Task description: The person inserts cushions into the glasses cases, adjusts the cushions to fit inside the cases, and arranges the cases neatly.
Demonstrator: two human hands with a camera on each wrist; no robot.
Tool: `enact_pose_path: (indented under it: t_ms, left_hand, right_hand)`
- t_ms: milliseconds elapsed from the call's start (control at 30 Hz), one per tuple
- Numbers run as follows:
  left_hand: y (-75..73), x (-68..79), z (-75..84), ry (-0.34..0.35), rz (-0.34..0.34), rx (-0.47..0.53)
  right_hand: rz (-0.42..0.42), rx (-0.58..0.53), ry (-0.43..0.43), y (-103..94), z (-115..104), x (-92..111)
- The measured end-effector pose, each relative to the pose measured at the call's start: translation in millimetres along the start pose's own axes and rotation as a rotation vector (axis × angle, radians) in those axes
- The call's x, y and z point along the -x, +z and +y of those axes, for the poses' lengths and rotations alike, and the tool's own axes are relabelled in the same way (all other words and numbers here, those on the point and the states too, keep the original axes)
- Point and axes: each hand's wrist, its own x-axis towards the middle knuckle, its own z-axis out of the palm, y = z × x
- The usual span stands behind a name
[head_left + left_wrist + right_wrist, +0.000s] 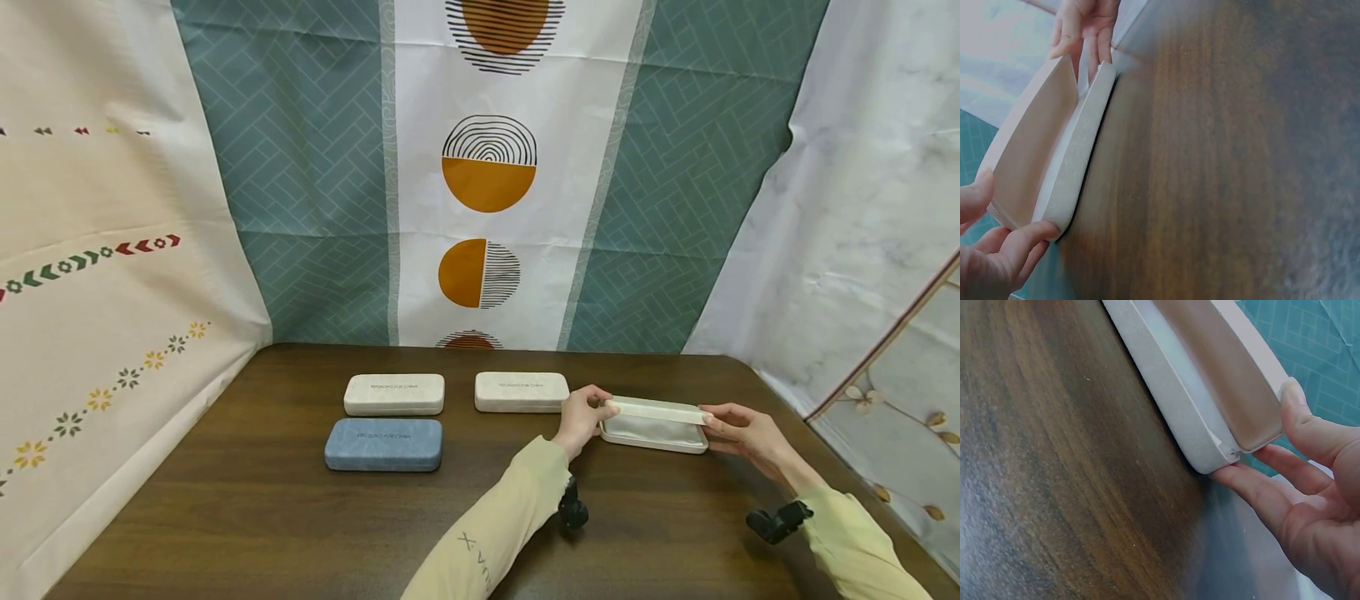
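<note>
A white glasses case [654,443] sits on the table at the right with its lid [652,411] partly raised. Its pale lining shows, and no glasses are visible inside. My left hand [579,419] grips the left end; in the left wrist view the thumb is on the lid edge and fingers touch the base [1075,162]. At the other end my right hand [753,439] holds the case, thumb on the lid rim and fingers against the base and hinge corner, as the right wrist view shows.
Two closed white cases [393,394] [522,392] stand toward the back of the brown table [300,533]. A closed blue case [384,445] lies in front of the left white one. Patterned cloth [322,183] hangs behind the table and along both sides.
</note>
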Motion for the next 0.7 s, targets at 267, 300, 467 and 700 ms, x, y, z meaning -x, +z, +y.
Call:
enact_pose_path:
  t_ms: [267,300,467,700]
  left_hand:
    - [0.8,0.4,-0.1,0.005,0.009,-0.015]
    - [0.8,0.7,-0.1,0.005,0.01,-0.016]
    - [1.0,1.0,-0.3,0.015,0.013,-0.011]
    - [1.3,0.4,-2.0,0.029,0.015,-0.005]
  right_hand:
    - [0.009,-0.031,0.006,-2.2,3.3,2.0]
    - [0.008,-0.033,0.006,-2.5,3.7,2.2]
    - [0.008,-0.042,0.005,-3.8,5.4,2.1]
    - [0.03,-0.01,0.01,-5.4,8.8,2.9]
